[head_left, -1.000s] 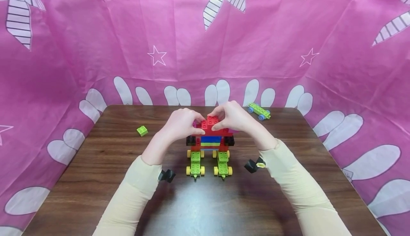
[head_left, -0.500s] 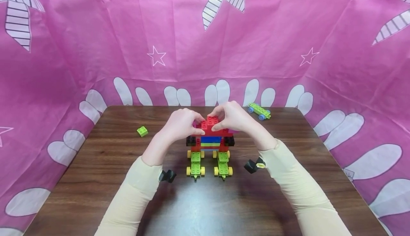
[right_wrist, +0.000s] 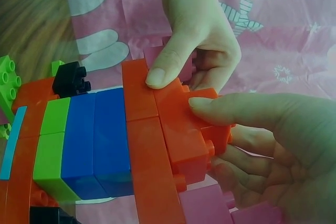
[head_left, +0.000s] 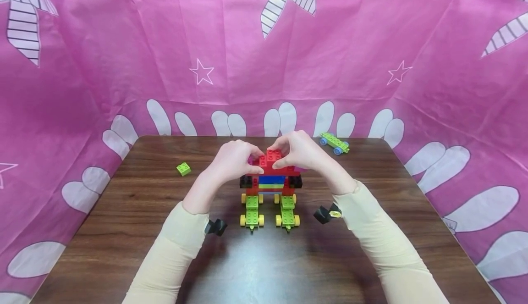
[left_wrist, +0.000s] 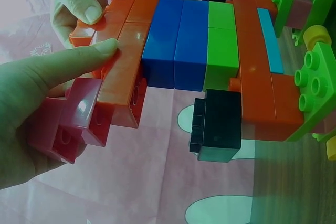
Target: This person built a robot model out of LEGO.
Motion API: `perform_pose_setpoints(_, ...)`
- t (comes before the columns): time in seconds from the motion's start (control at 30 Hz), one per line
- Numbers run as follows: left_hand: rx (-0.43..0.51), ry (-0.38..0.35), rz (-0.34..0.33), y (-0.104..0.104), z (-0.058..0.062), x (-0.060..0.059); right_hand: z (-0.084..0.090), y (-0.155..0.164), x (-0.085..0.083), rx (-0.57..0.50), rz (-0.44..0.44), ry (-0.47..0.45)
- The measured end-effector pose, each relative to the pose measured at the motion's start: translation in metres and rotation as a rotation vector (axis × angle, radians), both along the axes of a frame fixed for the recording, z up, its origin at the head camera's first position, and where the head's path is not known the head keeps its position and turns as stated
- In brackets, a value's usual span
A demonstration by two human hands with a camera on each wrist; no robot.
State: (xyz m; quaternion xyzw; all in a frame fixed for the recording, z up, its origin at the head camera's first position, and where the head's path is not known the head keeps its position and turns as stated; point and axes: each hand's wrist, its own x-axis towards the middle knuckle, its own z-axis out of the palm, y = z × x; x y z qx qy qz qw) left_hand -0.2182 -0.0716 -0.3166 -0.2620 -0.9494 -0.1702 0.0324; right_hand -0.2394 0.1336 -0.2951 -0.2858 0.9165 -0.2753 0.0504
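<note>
A figure of toy building bricks (head_left: 271, 179) stands on two green wheeled bases with yellow wheels, the left base (head_left: 252, 212) and the right base (head_left: 287, 212). Its blue and lime middle lies below a row of red bricks (left_wrist: 123, 59), with black bricks (left_wrist: 220, 124) and pink bricks (left_wrist: 84, 109) at the sides. My left hand (head_left: 233, 159) grips the upper red bricks at the left, thumb on the front face. From the right, my right hand (head_left: 303, 152) pinches the topmost red bricks (right_wrist: 181, 124) between thumb and fingers. Some fingertips are hidden behind the bricks.
A loose lime brick (head_left: 183, 168) lies on the wooden table (head_left: 144, 221) at the left. Toward the back right stands a green wheeled base with blue wheels (head_left: 334, 143). A pink patterned cloth (head_left: 231, 52) hangs around the table's back and sides.
</note>
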Motion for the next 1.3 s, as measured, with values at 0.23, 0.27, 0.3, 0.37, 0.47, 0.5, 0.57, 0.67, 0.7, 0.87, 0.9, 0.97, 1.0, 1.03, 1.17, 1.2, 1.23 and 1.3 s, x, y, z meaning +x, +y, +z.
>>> perform_pose_setpoints(0.23, -0.015, -0.005, 0.004, -0.001, 0.0018, -0.0003, 0.0006, -0.0014, -0.0004, 0.004, 0.01, 0.013)
perform_pose_setpoints(0.27, -0.021, -0.009, 0.004, -0.0012, 0.0024, -0.0004, 0.0007, -0.0016, -0.0003, 0.003, 0.011, 0.014)
perform_pose_setpoints(0.3, -0.026, -0.014, 0.004, -0.0013, 0.0029, -0.0007, 0.0009, -0.0017, -0.0002, 0.002, 0.013, 0.015)
perform_pose_setpoints(0.37, -0.034, -0.024, 0.003, -0.0017, 0.0041, -0.0015, 0.0012, -0.002, 0.0001, -0.003, 0.02, 0.02)
perform_pose_setpoints(0.47, -0.027, -0.041, 0.003, -0.0023, 0.0057, -0.0026, 0.0015, -0.0021, 0.0, -0.013, 0.027, 0.025)
perform_pose_setpoints(0.5, -0.021, -0.047, 0.005, -0.0025, 0.0059, -0.0031, 0.0015, -0.0021, 0.0, -0.016, 0.028, 0.026)
perform_pose_setpoints(0.57, -0.01, -0.059, 0.007, -0.003, 0.006, -0.0036, 0.0014, -0.0022, -0.0004, -0.02, 0.029, 0.024)
perform_pose_setpoints(0.67, 0.001, -0.071, 0.002, -0.0038, 0.0051, -0.0039, 0.0008, -0.002, -0.0011, -0.018, 0.03, 0.019)
perform_pose_setpoints(0.7, 0.005, -0.072, -0.003, -0.0039, 0.0047, -0.004, 0.0006, -0.0018, -0.0015, -0.018, 0.029, 0.017)
perform_pose_setpoints(0.87, 0.014, -0.054, -0.021, -0.0042, 0.0027, -0.0031, 0.0, -0.0003, -0.0025, -0.019, 0.026, 0.011)
perform_pose_setpoints(0.9, 0.01, -0.047, -0.022, -0.0042, 0.0025, -0.0028, 0.0, 0.0, -0.0025, -0.02, 0.026, 0.011)
perform_pose_setpoints(0.97, 0.002, -0.035, -0.025, -0.0042, 0.0022, -0.002, -0.0001, 0.0003, -0.0024, -0.021, 0.027, 0.009)
perform_pose_setpoints(1.0, -0.002, -0.029, -0.028, -0.0041, 0.002, -0.0016, -0.0002, 0.0004, -0.0023, -0.02, 0.029, 0.012)
perform_pose_setpoints(1.03, -0.003, -0.023, -0.031, -0.0039, 0.0018, -0.0012, -0.0004, 0.0006, -0.0021, -0.02, 0.03, 0.011)
perform_pose_setpoints(1.17, -0.005, -0.007, -0.048, -0.004, 0.0016, -0.0002, -0.0008, 0.0015, -0.0005, -0.023, 0.037, 0.009)
perform_pose_setpoints(1.2, -0.003, -0.004, -0.05, -0.004, 0.0014, -0.0001, -0.0006, 0.0017, 0.0, -0.025, 0.04, 0.009)
perform_pose_setpoints(1.23, -0.002, 0.0, -0.051, -0.0041, 0.0011, 0.0, -0.0005, 0.0018, 0.0005, -0.025, 0.044, 0.011)
perform_pose_setpoints(1.3, -0.004, 0.012, -0.055, -0.0046, 0.0008, -0.0004, -0.0002, 0.0022, 0.0009, -0.024, 0.05, 0.02)
